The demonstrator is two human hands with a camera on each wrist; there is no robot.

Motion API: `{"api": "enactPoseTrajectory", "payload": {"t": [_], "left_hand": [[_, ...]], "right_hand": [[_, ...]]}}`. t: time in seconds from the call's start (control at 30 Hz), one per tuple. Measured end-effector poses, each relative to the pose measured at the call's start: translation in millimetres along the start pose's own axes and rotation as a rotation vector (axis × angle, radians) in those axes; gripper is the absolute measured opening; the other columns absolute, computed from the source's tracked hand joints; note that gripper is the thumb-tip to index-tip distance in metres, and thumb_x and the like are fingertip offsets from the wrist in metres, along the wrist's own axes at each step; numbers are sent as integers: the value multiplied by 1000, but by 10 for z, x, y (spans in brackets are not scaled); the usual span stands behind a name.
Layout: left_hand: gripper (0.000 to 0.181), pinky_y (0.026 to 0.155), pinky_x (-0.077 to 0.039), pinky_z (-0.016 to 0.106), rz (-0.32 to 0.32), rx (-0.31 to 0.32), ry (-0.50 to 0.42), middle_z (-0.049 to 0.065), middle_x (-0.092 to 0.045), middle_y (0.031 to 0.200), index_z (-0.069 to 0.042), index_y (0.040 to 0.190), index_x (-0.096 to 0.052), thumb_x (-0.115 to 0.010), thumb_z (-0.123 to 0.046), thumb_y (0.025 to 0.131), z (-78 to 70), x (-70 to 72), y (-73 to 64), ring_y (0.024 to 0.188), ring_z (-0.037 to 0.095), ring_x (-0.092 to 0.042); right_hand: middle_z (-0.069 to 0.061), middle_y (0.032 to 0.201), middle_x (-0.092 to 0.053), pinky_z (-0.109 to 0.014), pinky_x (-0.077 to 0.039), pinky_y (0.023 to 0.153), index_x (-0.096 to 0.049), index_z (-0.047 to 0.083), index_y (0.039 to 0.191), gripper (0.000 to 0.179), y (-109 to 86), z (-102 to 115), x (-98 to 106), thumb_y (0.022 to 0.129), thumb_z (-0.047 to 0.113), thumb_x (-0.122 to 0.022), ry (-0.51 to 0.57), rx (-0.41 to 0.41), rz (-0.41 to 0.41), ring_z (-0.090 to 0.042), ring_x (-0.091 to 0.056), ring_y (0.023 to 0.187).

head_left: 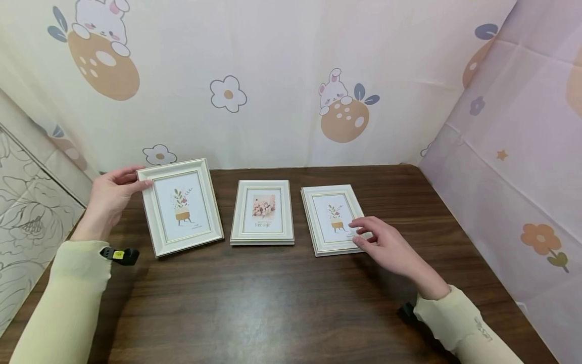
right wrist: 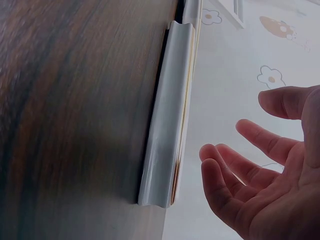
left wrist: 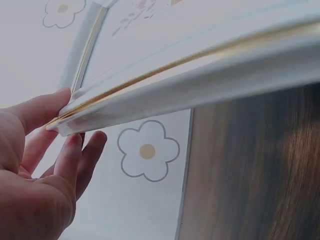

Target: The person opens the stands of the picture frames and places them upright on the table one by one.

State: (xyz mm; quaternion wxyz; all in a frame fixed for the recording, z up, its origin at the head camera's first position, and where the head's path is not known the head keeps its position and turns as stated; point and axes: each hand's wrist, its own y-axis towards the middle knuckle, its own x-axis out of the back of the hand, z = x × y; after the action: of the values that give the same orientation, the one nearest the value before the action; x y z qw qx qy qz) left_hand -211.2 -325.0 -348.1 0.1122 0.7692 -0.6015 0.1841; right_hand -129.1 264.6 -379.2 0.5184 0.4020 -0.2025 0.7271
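Observation:
My left hand (head_left: 109, 194) pinches the upper left corner of a cream picture frame (head_left: 149, 222), which shows a potted plant print. In the left wrist view, the thumb of the left hand (left wrist: 45, 170) lies on the front of this picture frame (left wrist: 200, 75) and other fingers are beneath it; it is raised off the table. Over the lower right part of another cream frame (head_left: 322, 242) hovers my right hand (head_left: 386, 242), its fingers loosely bent. The right wrist view shows a gap between the right hand (right wrist: 280, 170) and that flat-lying frame (right wrist: 170, 115).
Between these two lies a third cream frame (head_left: 262, 235) with a pink flower picture. All are near the back of the dark wooden table (head_left: 273, 298). Behind and at the right hang printed cloths (head_left: 273, 131) with rabbits and flowers.

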Motion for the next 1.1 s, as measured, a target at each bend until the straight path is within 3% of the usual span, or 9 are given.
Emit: {"api": "enactPoseTrajectory", "payload": {"t": [0.1,0.33,0.63,0.93,1.1], "left_hand": [[62,82,-42,17,-15,-15,-20,-29,-61,97,-17,139,-58,-81,-33,84,-21,-1,-18,99,1,-54],[59,72,-54,17,2,-40,-213,-18,-64,102,-15,135,-61,-85,-17,81,-81,2,-100,85,-2,-65],[60,75,-54,17,-27,-77,-107,-7,-60,122,-20,139,-59,-81,-27,84,-149,-3,-251,94,-2,-62],[50,68,-54,16,-59,-158,-287,-11,-66,109,-9,129,-65,-82,-9,82,-185,-17,-346,88,0,-66],[44,65,-54,15,-104,-194,-321,-13,-68,105,-10,124,-69,-81,-6,82,-213,-26,-380,85,0,-66]], "right_hand": [[-7,123,-61,-41,-55,81,-63,8,126,31,0,-1,-3,97,18,-67,0,7,0,-23,-63,104],[-7,125,-60,-41,-56,81,-62,7,127,32,-4,-3,-11,98,21,-66,4,10,2,-23,-63,104],[-6,124,-60,-40,-56,82,-62,8,127,33,-15,-3,-17,98,22,-66,12,-6,5,-22,-63,103],[-6,125,-60,-39,-55,81,-63,8,127,32,-9,4,-1,97,18,-67,2,-12,1,-22,-63,104],[-8,123,-61,-39,-55,80,-63,9,127,32,-5,-10,15,97,18,-67,-3,-30,3,-22,-62,103]]}}
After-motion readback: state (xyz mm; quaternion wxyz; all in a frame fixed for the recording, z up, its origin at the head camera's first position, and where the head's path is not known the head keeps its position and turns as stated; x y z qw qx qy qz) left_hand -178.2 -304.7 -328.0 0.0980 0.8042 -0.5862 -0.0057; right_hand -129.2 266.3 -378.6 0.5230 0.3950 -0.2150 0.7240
